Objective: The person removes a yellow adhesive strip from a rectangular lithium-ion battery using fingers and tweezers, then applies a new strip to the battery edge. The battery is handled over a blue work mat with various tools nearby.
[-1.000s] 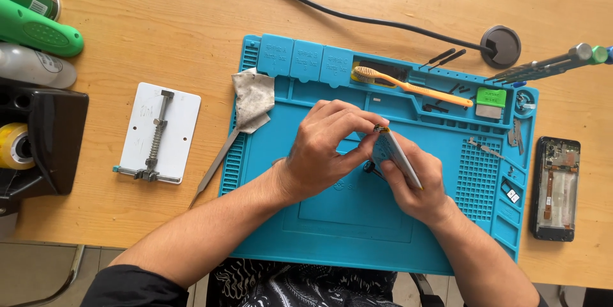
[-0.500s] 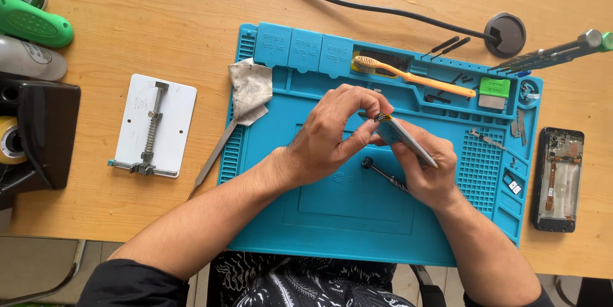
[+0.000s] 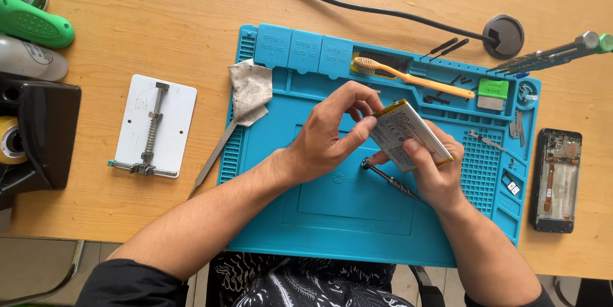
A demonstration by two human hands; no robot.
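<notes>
Above a blue work mat [image 3: 332, 217] on a wooden desk, a flat battery [image 3: 408, 136] is gripped by the right hand [image 3: 434, 169] and pinched at its edge by left hand [image 3: 329, 138] fingers.

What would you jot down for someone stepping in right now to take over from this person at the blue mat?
Left hand: fingers pinch the near edge of the flat battery, thumb on its face.
Right hand: holds the battery from beneath, tilted above the blue mat, and seems to grip the dark screwdriver too.
The opened phone lies on the table to the right, off the mat. An orange toothbrush lies in the mat's top tray, a grey cloth on its left edge.
Done: battery is out of the phone.
Left: battery is not yet set down; phone is still open.
</notes>
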